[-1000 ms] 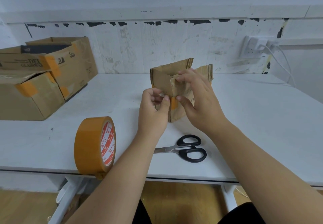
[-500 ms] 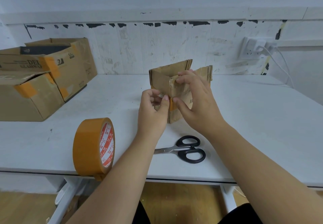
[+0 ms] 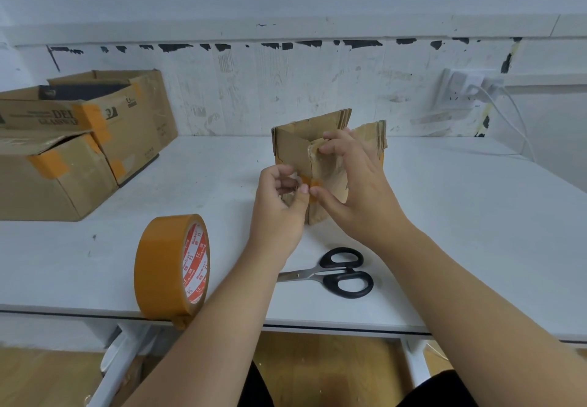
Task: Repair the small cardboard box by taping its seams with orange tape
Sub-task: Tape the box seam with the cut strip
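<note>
White table (image 3: 444, 216) spanning the view; two large cardboard boxes (image 3: 79, 139) patched with orange tape at far left. Small cardboard box (image 3: 293, 147) upright at table centre, flaps open. Right hand (image 3: 352, 190) curled round its near corner, thumb on the orange tape strip (image 3: 313, 189). Left hand (image 3: 279, 206) pinching that strip at the corner seam. Orange tape roll (image 3: 168, 267) on edge at near left. Black-handled scissors (image 3: 340, 274) flat, near the arms.
</note>
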The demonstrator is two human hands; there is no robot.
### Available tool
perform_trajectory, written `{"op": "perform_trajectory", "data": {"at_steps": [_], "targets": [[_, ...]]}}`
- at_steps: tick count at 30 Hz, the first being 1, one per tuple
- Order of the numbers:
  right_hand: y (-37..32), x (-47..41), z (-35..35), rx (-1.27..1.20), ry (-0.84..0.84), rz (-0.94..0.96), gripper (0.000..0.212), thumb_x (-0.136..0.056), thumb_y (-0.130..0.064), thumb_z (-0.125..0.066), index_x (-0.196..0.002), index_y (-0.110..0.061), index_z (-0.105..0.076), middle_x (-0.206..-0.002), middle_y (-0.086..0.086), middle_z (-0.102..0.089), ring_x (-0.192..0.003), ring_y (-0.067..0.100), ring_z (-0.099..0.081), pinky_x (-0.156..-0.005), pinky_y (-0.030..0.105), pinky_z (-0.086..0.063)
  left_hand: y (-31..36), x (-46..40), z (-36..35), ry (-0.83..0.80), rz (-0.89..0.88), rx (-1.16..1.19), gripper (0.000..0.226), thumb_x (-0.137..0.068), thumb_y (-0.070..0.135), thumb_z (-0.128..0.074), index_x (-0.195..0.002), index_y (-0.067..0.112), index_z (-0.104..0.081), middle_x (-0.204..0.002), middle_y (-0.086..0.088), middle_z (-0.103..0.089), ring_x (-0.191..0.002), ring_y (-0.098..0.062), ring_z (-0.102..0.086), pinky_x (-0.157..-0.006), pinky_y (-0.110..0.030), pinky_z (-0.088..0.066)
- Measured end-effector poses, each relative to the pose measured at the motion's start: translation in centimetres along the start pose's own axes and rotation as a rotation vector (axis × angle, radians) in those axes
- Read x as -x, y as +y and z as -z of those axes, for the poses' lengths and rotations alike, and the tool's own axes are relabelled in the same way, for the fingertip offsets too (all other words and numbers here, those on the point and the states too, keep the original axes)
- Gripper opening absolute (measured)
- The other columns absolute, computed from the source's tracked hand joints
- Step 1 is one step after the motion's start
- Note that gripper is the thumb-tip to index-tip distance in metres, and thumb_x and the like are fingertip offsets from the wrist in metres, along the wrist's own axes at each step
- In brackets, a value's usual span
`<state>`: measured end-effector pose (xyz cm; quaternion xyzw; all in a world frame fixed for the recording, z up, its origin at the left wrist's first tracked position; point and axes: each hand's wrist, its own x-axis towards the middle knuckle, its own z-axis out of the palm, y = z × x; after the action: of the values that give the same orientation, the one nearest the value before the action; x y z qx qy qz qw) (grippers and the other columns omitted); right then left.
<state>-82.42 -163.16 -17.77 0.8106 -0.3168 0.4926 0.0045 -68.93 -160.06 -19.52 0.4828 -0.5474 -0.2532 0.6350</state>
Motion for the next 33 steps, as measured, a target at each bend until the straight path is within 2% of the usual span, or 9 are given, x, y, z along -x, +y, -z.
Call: {"op": "perform_trajectory", "data": {"at_steps": [5, 8, 10, 13, 18, 20, 27, 31, 33], "targets": [[0.33, -0.01, -0.09, 0.001, -0.049, -0.02, 0.05, -0.081, -0.021, -0.071, -0.123, -0.015, -0.044, -0.14, 0.003, -0.045, -0.142, 0.024, -0.029, -0.119, 0.03, -0.018, -0.04, 0.0, 0.25, -0.021, -0.001, -0.021, 0.031, -0.088, 0.005, -0.06, -0.109, 0.022, -0.047, -0.097, 0.008, -0.056, -0.091, 0.005, -0.053, -0.08, -0.005, -0.042], [0.48, 0.2, -0.07, 0.024, -0.075, -0.037, 0.056, -0.081, -0.022, -0.071, -0.127, -0.018, -0.041, -0.146, 0.0, -0.04, -0.146, 0.019, -0.018, -0.116, 0.018, -0.01, -0.26, 0.06, 0.29, -0.035, -0.006, -0.04, 0.031, -0.086, 0.003, -0.061, -0.107, 0.023, -0.048, -0.104, 0.0, -0.057, -0.099, -0.005, -0.054, -0.087, -0.014, -0.043], [0.44, 0.26, -0.13, 0.046, -0.083, -0.027, 0.058, -0.08, -0.02, -0.072, -0.129, -0.017, -0.04, -0.148, 0.001, -0.038, -0.146, 0.015, -0.014, -0.116, 0.016, -0.008, -0.34, 0.1, 0.29, -0.04, -0.009, -0.057, 0.03, -0.086, 0.003, -0.061, -0.107, 0.021, -0.049, -0.107, -0.003, -0.057, -0.102, -0.01, -0.055, -0.089, -0.019, -0.044], [0.4, 0.22, -0.07, 0.063, -0.092, -0.021, 0.061, -0.079, -0.018, -0.073, -0.13, -0.014, -0.04, -0.149, 0.002, -0.036, -0.146, 0.014, -0.012, -0.117, 0.018, -0.007, -0.36, 0.12, 0.32, -0.037, -0.011, -0.053, 0.03, -0.086, 0.002, -0.06, -0.105, 0.022, -0.049, -0.106, -0.003, -0.057, -0.103, -0.011, -0.055, -0.088, -0.017, -0.043], [0.44, 0.31, 0.16, 0.101, -0.132, 0.011, 0.069, -0.075, -0.014, -0.076, -0.133, -0.01, -0.039, -0.15, 0.007, -0.035, -0.148, 0.025, -0.015, -0.121, 0.036, -0.015, -0.44, 0.07, 0.27, -0.043, -0.008, -0.079, 0.033, -0.085, 0.0, -0.06, -0.105, 0.023, -0.049, -0.11, -0.004, -0.056, -0.106, -0.012, -0.054, -0.09, -0.022, -0.043], [0.35, 0.27, 0.18, 0.108, -0.121, 0.021, 0.069, -0.074, -0.012, -0.076, -0.132, -0.008, -0.04, -0.149, 0.008, -0.036, -0.147, 0.027, -0.017, -0.121, 0.038, -0.016, -0.4, 0.08, 0.24, -0.045, -0.004, -0.085, 0.033, -0.084, -0.001, -0.059, -0.106, 0.022, -0.049, -0.111, -0.004, -0.056, -0.106, -0.011, -0.054, -0.089, -0.02, -0.043], [0.5, 0.38, 0.4, 0.103, -0.143, 0.024, 0.066, -0.078, -0.011, -0.075, -0.133, -0.009, -0.039, -0.152, 0.006, -0.032, -0.148, 0.022, -0.013, -0.12, 0.025, -0.011, -0.38, 0.17, 0.36, -0.038, 0.004, -0.073, 0.037, -0.083, -0.002, -0.06, -0.106, 0.025, -0.048, -0.11, 0.0, -0.056, -0.105, -0.006, -0.054, -0.088, -0.02, -0.044], [0.81, 0.32, 0.38, 0.096, -0.149, 0.04, 0.063, -0.079, -0.003, -0.072, -0.133, -0.008, -0.039, -0.151, 0.008, -0.033, -0.148, 0.025, -0.016, -0.12, 0.029, -0.013, -0.35, 0.17, 0.24, -0.025, 0.006, -0.061, 0.033, -0.086, 0.0, -0.058, -0.104, 0.024, -0.048, -0.108, 0.001, -0.057, -0.103, -0.005, -0.054, -0.087, -0.017, -0.043], [0.78, 0.29, 0.35, 0.098, -0.135, 0.043, 0.061, -0.08, -0.001, -0.07, -0.132, -0.008, -0.04, -0.151, 0.008, -0.034, -0.147, 0.026, -0.018, -0.12, 0.029, -0.015, -0.3, 0.02, 0.07, 0.003, 0.006, -0.063, 0.027, -0.089, 0.003, -0.057, -0.104, 0.023, -0.048, -0.104, 0.003, -0.057, -0.097, -0.001, -0.055, -0.083, -0.011, -0.042]]}}
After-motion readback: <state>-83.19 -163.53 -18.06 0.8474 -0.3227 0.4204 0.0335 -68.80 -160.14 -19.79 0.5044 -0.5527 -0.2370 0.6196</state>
